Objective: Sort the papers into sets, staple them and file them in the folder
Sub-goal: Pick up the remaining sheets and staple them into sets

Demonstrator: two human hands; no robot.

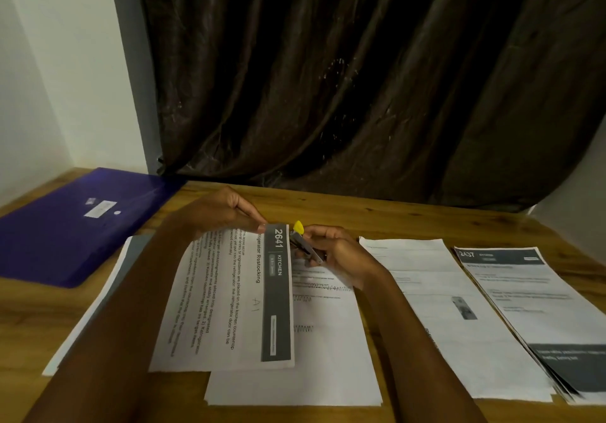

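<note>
My left hand (223, 212) pinches the far corner of a paper set (229, 301) headed "2641 Kitchen", turned sideways above the table. My right hand (331, 252) grips a small stapler (305, 245) with a yellow tip, its mouth at that same corner of the set. A purple folder (75, 225) lies shut at the far left of the wooden table (393, 219). Another sheet (314, 357) lies under the held set.
A white sheet (442, 308) and a stack headed "2437" (541, 308) lie to the right. One more sheet (98, 308) pokes out under my left forearm. A dark curtain (360, 78) hangs behind the table; a white wall (49, 78) stands at left.
</note>
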